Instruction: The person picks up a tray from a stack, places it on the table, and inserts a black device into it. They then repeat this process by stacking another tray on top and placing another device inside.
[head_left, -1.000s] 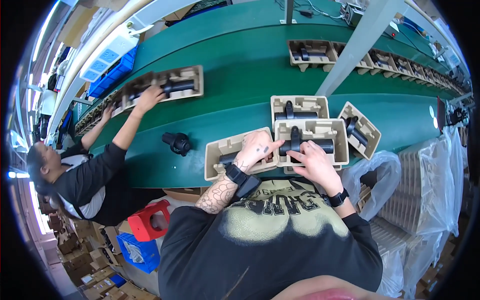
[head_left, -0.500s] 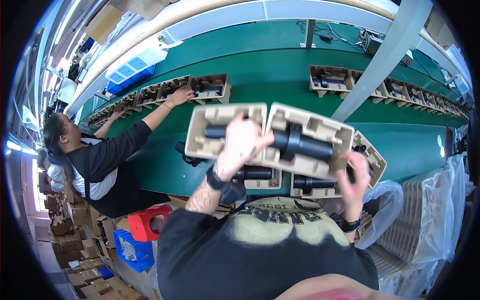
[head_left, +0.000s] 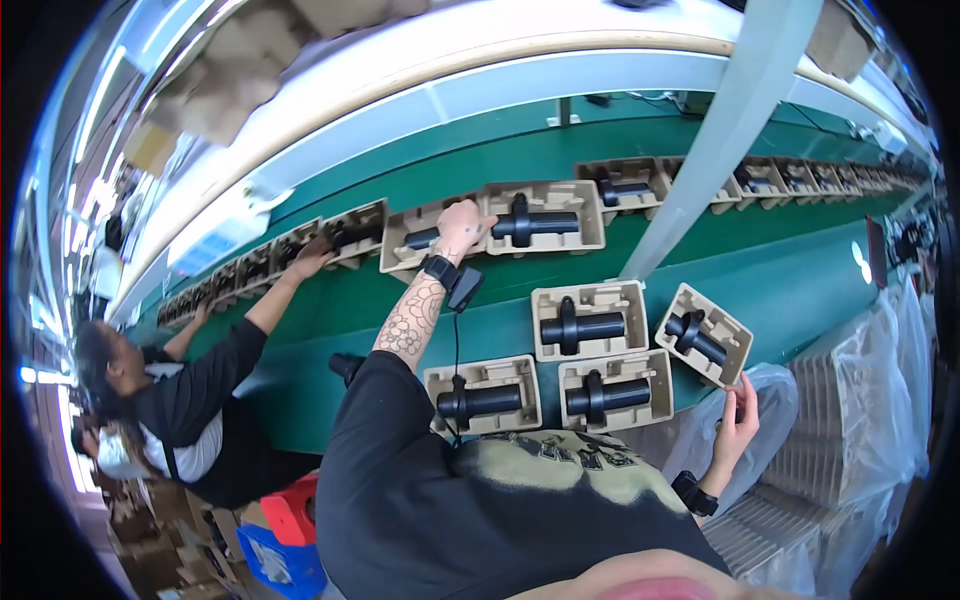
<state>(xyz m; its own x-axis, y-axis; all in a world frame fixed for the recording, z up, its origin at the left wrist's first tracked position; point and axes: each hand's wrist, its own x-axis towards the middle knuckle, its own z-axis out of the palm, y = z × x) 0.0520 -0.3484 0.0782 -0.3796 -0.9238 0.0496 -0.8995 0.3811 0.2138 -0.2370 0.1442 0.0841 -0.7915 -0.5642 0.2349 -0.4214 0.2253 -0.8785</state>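
Observation:
My left hand [head_left: 463, 230] reaches far forward, its fingers closed over the adjoining walls of two beige moulded-pulp trays. The right-hand tray [head_left: 590, 238] carries a black cylinder with a raised collar [head_left: 540, 224]; its neighbour [head_left: 392, 257] contains another black cylinder [head_left: 422, 238], partly hidden by the hand. Both stand in the row along the far strip. My right hand [head_left: 735, 425] is low at the right, fingers extended and fingertips at the near corner of a slanted pulp tray [head_left: 730, 333], which holds a similar black part [head_left: 697, 338].
Three more filled trays, including one near tray [head_left: 665, 410], sit on the green bench [head_left: 790, 290]. A grey post [head_left: 700, 150] rises before me. At left, a co-worker [head_left: 190, 400] reaches to the row. Plastic-wrapped stacked trays [head_left: 840, 420] stand at right.
The two trays have gone from above the near bench to the far row, my left hand still on them. My right hand has left the right tray and dropped to the slanted tray's corner.

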